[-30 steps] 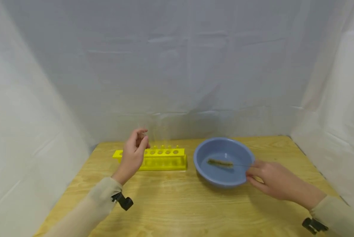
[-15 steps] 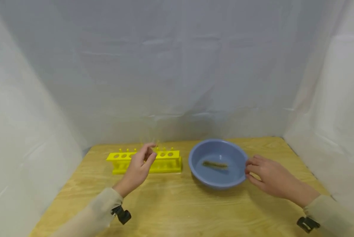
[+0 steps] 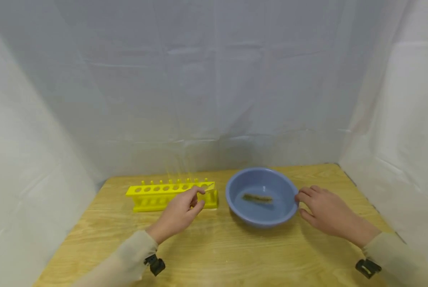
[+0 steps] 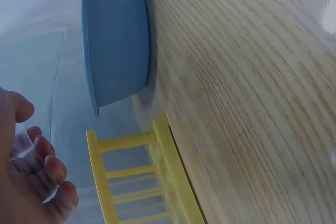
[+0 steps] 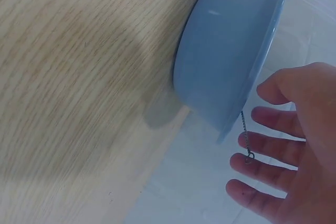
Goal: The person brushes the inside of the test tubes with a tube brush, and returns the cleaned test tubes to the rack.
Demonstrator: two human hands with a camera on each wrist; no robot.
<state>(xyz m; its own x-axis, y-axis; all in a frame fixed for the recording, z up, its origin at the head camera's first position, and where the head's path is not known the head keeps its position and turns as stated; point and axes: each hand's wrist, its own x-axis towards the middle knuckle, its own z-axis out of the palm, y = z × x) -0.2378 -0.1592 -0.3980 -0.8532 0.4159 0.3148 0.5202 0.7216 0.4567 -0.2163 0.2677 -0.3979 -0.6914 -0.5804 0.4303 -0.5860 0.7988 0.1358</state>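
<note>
My left hand point(image 3: 182, 211) holds a clear test tube point(image 4: 22, 143), its fingers curled round it, in front of the right end of a yellow test tube rack point(image 3: 153, 195). Much of the tube is hidden by the fingers. To the right stands a blue basin point(image 3: 263, 221); inside it lies the bristle head of a test tube brush point(image 3: 257, 198). The twisted wire handle point(image 5: 245, 135) of the brush sticks out over the rim and ends in a small loop. Beside that rim is my right hand point(image 3: 325, 209), thumb and fingers spread apart around the wire.
Rack and basin stand side by side near the back of a wooden table point(image 3: 214, 255). Faint clear tubes show upright behind the rack. White sheeting point(image 3: 199, 79) hangs at the back and both sides.
My left hand has come down and right with the test tube, from above the rack's middle to its right end. The right hand has loosened from the brush's wire at the basin rim.
</note>
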